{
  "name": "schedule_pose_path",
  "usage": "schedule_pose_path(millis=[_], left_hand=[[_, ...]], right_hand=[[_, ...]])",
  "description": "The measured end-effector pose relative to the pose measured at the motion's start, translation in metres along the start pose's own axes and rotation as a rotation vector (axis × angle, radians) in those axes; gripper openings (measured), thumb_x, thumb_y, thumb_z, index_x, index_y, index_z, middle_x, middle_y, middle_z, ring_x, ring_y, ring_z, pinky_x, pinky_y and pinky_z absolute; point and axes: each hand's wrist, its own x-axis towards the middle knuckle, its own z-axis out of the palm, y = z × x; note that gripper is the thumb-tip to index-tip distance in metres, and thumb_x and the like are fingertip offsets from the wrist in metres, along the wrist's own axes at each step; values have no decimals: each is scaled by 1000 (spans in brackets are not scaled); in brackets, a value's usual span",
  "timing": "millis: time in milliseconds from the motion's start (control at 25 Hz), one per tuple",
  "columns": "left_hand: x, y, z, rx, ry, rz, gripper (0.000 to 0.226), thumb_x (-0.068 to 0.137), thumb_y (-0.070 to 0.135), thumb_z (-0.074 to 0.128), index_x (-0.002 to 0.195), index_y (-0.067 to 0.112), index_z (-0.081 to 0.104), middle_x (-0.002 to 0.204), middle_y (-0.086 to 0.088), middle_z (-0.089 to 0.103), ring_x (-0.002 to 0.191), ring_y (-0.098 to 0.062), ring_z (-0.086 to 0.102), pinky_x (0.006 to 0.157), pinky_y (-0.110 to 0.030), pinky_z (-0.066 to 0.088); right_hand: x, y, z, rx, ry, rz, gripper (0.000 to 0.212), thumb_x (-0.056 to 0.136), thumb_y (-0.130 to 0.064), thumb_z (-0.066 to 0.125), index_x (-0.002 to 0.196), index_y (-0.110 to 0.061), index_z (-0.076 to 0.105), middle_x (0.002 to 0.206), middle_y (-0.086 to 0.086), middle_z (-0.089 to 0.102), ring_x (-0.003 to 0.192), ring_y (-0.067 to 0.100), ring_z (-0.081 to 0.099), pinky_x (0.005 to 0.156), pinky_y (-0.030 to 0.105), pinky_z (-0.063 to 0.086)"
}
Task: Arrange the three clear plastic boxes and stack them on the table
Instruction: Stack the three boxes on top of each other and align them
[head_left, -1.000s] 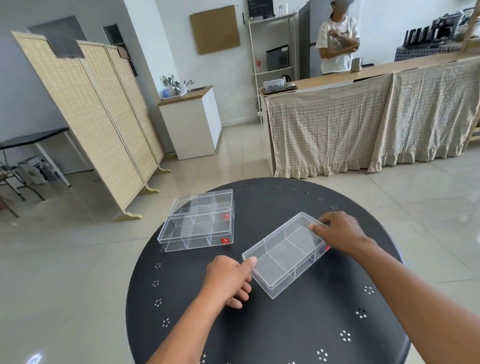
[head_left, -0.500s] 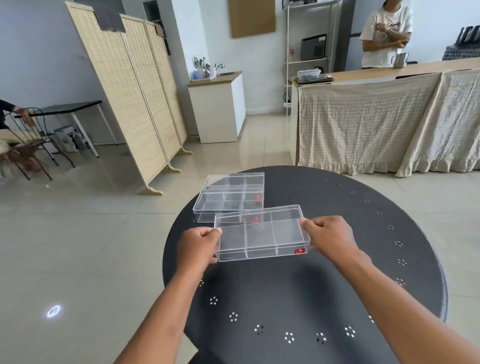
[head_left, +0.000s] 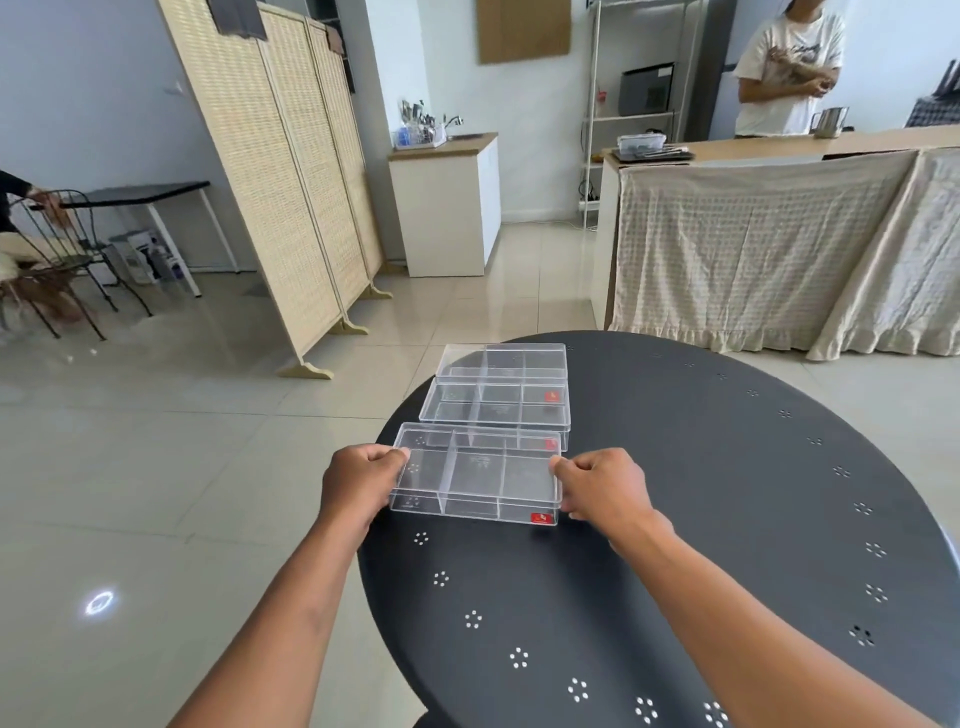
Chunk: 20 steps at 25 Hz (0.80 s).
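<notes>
A clear plastic box (head_left: 475, 475) with inner dividers and a red label is held by its two short ends. My left hand (head_left: 358, 483) grips its left end and my right hand (head_left: 602, 488) grips its right end. It hangs just in front of a stack of two more clear boxes (head_left: 498, 395), which rest one on the other at the far left part of the round black table (head_left: 701, 519). The held box overlaps the stack's near edge in view; whether it touches the table I cannot tell.
The table's left edge lies just beyond the boxes, with tiled floor below. A folding wicker screen (head_left: 280, 171) stands at the left, a cloth-draped counter (head_left: 769, 244) behind the table, and a person (head_left: 784, 67) stands behind the counter.
Both hands picked the single box up from the table's middle, turned it square and carried it left and forward to just before the stack. My view swung left.
</notes>
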Motion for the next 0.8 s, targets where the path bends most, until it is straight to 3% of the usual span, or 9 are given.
schedule_pose_path(millis=[240,360,520,680,800], left_hand=[[11,-16,12,-110,-113,-32,21,83,36,78,83,15,77,88,-8,76,82,-21,70,60,-32,57],[16,-15,16,-126,-120,-33,21,83,36,77,83,15,76,83,-4,73,73,-16,65,59,-32,58],[19,-16,18,-138,-126,-24,19,83,36,77,83,17,76,85,-5,76,75,-15,67,59,-32,58],[24,-11,18,-144,-126,-14,16,82,30,76,90,17,72,90,3,75,84,-17,70,68,-31,56],[29,-5,20,-178,-175,51,27,83,25,72,110,25,69,99,5,70,91,-16,67,76,-25,49]], right_hand=[[14,8,-11,28,4,11,55,89,-43,66,71,9,64,56,7,75,62,33,74,73,48,66],[15,9,-13,55,2,19,54,88,-43,68,75,9,67,56,6,75,69,33,77,71,45,67],[17,7,-13,58,-1,24,53,89,-43,68,75,8,70,62,9,77,68,31,78,69,43,67],[19,3,-15,47,-10,31,43,89,-44,69,70,-5,75,67,6,79,70,29,79,69,41,68],[22,1,-16,47,2,-9,31,88,-44,70,78,-15,75,78,4,81,75,29,79,73,44,67]])
